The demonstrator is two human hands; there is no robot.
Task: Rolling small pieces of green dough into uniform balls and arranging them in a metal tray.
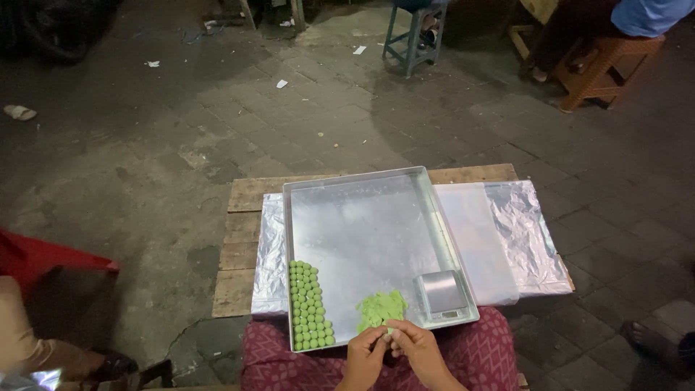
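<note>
A small pale-green dough piece (pixel 389 332) sat pinched between both hands (pixel 391 346) at the tray's near edge.

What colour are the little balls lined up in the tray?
Green; the little balls show best in the head view.

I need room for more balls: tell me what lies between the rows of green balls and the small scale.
In the head view, a loose pile of green dough pieces lies on the tray between the green balls and the scale.

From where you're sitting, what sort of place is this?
Probably an outdoor street-side food-making spot. The ground is worn paving stones, with stools standing about, and a wooden pallet serves as a low table. On it a metal tray holds rows of green dough balls and a small scale.
</note>
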